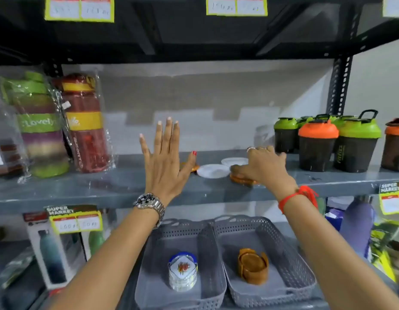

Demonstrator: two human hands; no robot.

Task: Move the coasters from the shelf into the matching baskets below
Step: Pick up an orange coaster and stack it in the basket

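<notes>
The grey metal shelf point(118, 186) carries two round white plastic coasters point(213, 171), side by side near its middle. Just right of them, at the shelf's front edge, lies a round brown wooden coaster point(241, 179); the right hand point(264, 167) rests over it with fingers curled on its top, though whether it is truly gripped cannot be told. The left hand point(165, 161) is raised above the shelf, fingers spread wide, holding nothing. Below the shelf sit two grey perforated plastic baskets point(292, 262): the left holds a stack of white printed coasters point(182, 272), the right a brown wooden coaster set point(252, 266)
</notes>
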